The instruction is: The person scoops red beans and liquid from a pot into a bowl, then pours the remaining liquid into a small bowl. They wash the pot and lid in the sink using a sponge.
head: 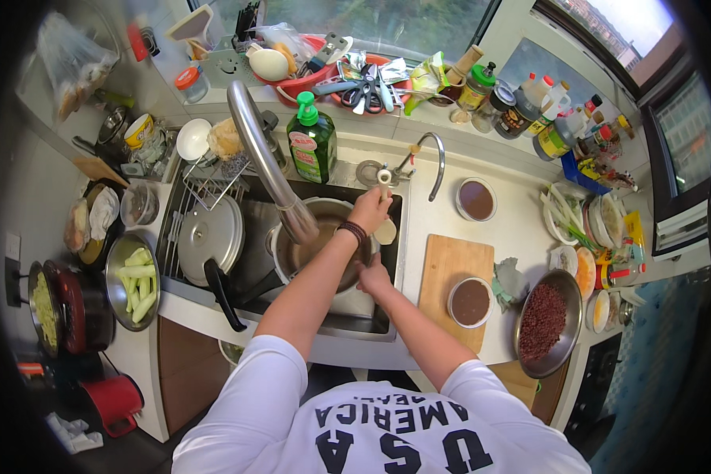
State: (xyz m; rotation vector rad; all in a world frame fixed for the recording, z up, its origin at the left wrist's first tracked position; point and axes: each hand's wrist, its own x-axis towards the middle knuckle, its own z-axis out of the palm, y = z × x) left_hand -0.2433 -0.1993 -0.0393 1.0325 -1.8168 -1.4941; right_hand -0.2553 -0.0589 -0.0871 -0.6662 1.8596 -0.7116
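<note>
My left hand (372, 210), with a dark beaded bracelet at its wrist, is closed round the pale handle (384, 177) of a utensil. A rounded pale end (385, 231) shows just below that hand; I cannot tell what kind of utensil it is. My right hand (374, 276) is at the right rim of a metal pot (279, 252), fingers partly hidden, so its grip is unclear. The pot stands in the steel sink (355, 307) with cloudy brownish liquid (308, 250) inside. Above its left part hangs the thick faucet spout (266, 160).
Left of the pot lies a metal lid (208, 240) with a black handle (222, 296). A bowl of peeled green vegetable pieces (136, 284) stands further left. To the right are a cutting board (450, 260), brown-filled tubs (476, 199), and a bowl of red beans (543, 323).
</note>
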